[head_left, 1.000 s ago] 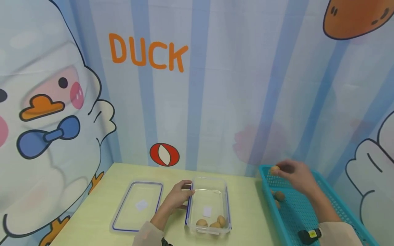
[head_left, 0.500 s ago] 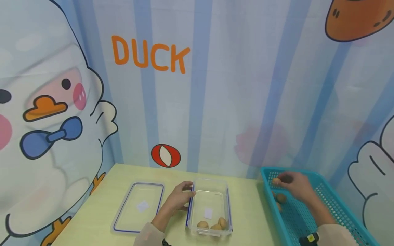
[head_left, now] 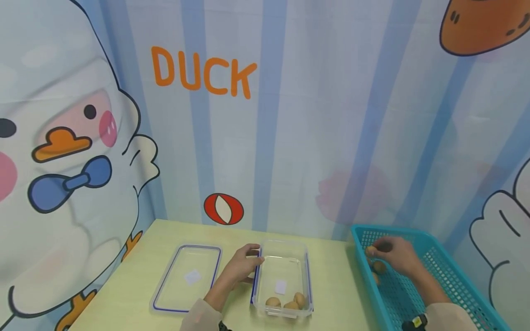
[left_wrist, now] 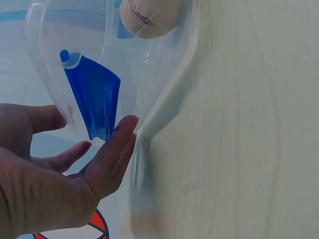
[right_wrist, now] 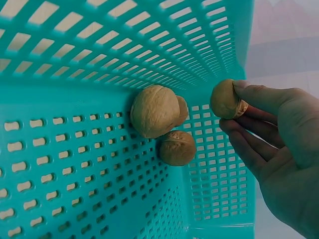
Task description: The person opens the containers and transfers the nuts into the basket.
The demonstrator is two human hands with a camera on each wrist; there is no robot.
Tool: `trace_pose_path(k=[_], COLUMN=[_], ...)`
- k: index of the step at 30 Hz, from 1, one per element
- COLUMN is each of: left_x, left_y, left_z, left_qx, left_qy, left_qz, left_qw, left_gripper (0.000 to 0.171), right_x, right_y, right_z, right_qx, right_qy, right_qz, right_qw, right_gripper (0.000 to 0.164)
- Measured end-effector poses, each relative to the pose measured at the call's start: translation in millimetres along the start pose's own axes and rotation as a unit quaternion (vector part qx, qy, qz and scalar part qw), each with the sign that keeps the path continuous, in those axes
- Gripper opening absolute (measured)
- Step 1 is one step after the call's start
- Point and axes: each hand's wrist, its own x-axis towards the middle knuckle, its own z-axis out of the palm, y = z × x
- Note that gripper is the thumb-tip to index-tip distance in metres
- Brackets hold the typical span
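My right hand (head_left: 395,255) is inside the turquoise basket (head_left: 430,246), near its far left corner. Between thumb and fingertips it pinches a walnut (right_wrist: 223,99), held just above the basket's mesh. Lower in the basket, a large walnut (right_wrist: 154,112), a darker walnut (right_wrist: 178,148) and a partly hidden walnut (right_wrist: 183,110) sit close together. On the left, my left hand (head_left: 240,265) holds the side of a clear plastic container (head_left: 283,243), its fingers around a blue side clasp (left_wrist: 94,94). Several walnuts (head_left: 300,300) lie at the container's near end.
A clear lid (head_left: 186,294) with a blue seal lies flat left of the container. Pale yellow tabletop (head_left: 331,276) separates container and basket. A printed duck curtain (head_left: 306,115) hangs along the table's back edge.
My right hand has come down deeper into the basket, still pinching the walnut. The left hand has stayed at the container, and the head view has shifted slightly.
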Motion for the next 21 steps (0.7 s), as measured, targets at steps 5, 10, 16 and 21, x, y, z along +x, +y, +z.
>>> trace_pose_path(k=[5, 10, 16, 21], left_x=[-1.1, -2.5, -3.9, -2.9], left_y=[1.6, 2.9, 4.3, 4.2], left_z=[-0.9, 0.4, 0.4, 0.0], left_qx=[0.002, -0.001, -0.002, 0.000], left_qy=[-0.001, -0.005, -0.006, -0.001], left_qz=[-0.001, 0.000, -0.001, -0.004], left_qw=[1.0000, 1.0000, 1.0000, 1.0000], left_gripper=[0.056, 0.056, 0.057, 0.056], right_x=[1, -2, -9, -12], right_y=[0, -3, -36, -80], right_z=[0, -8, -30, -42], right_qx=[0.003, 0.011, 0.036, 0.040], right_qy=[0.004, 0.023, 0.066, 0.098], right_qz=[0.000, -0.002, -0.044, -0.102], right_qw=[1.000, 1.000, 0.996, 0.989], right_gripper=[0.046, 0.052, 0.051, 0.045])
